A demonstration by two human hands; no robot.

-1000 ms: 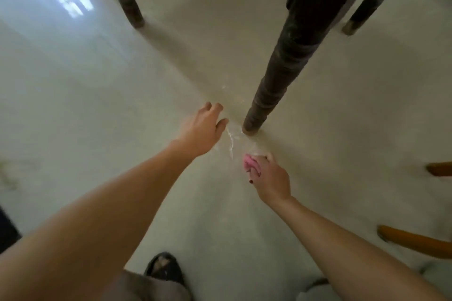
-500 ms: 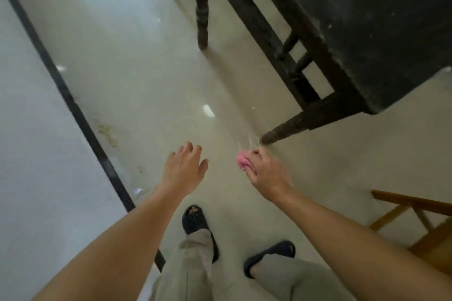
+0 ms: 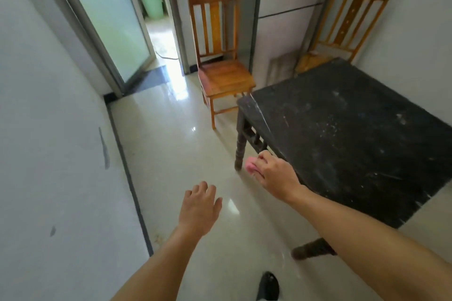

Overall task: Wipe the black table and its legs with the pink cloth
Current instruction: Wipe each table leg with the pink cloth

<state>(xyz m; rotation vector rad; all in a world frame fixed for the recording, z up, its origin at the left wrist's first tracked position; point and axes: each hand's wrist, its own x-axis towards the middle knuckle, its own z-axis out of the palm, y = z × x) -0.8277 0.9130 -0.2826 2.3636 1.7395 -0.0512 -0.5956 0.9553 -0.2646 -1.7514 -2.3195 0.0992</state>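
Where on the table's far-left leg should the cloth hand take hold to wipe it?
Best bet: wrap the pink cloth in the right hand around the leg at its upper turned section, coming from the open floor side on the left. The leg stands upright and round, and rails crowd its inner side under the black table.

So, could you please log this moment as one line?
right hand grips pink cloth | by edge of black table, pale-specked top | left hand relaxed, empty
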